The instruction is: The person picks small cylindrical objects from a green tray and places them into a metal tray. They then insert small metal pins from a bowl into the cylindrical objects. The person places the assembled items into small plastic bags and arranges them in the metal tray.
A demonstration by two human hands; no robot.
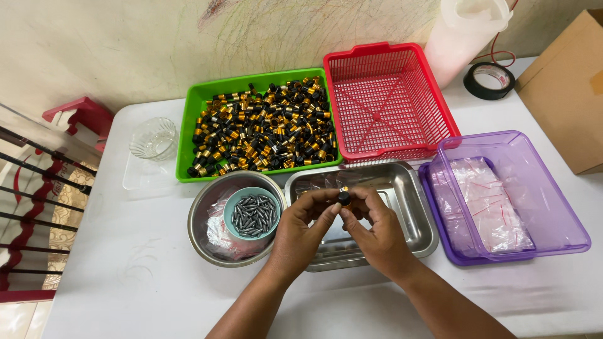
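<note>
Both my hands meet over a rectangular steel tray at the table's middle. My left hand and my right hand pinch one small black and gold cylindrical part between their fingertips. Just left of my left hand, a small teal bowl of several grey metal pins sits inside a round steel bowl. Behind the hands, a green tray holds several more black and gold parts.
A red mesh basket stands behind the steel tray. A purple clear box with small plastic bags lies at right. A glass cup, a black tape roll, a white jug and a cardboard box ring the table.
</note>
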